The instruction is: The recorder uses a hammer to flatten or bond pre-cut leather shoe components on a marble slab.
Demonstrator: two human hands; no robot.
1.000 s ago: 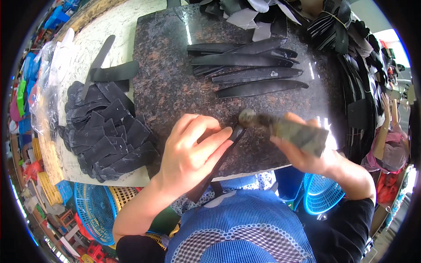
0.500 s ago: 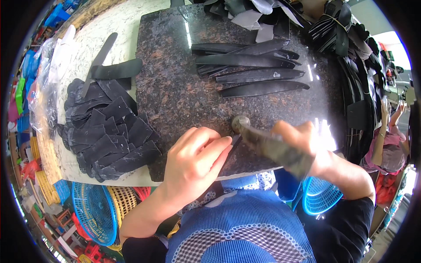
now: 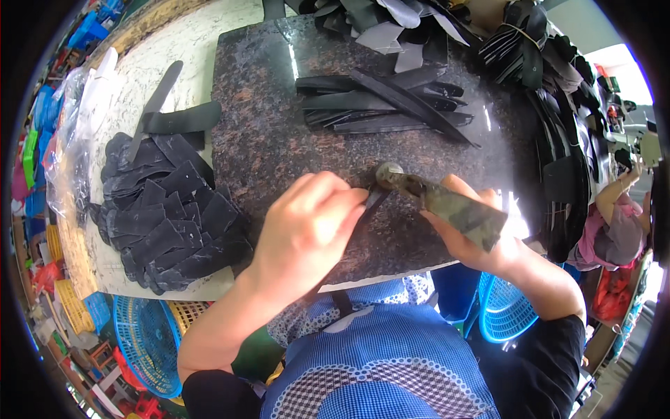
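A narrow black strip, likely leather [image 3: 377,200], is pinched in the fingers of my left hand [image 3: 307,227], low over the dark speckled stone slab [image 3: 272,140]. My right hand [image 3: 481,241] is wrapped round a hammer [image 3: 457,208] with a worn, mottled handle. The hammer's round metal head is down at the strip's far end, close to my left fingertips; whether it touches cannot be made out. Beyond my hands lies a stack of long black strips [image 3: 356,101], one of them slanting across the others.
Left of the slab sits a heap of short black pieces [image 3: 167,216] on the pale table [image 3: 188,56]. More black and grey pieces [image 3: 380,31] are piled at the far edge. Bundled strips [image 3: 558,160] line the right side. Blue baskets [image 3: 143,342] stand below the table edge.
One long strip now slants across the stack, and the strip that lay nearest me has left its place. The blurred hammer is now sharp. The whole view has shifted slightly.
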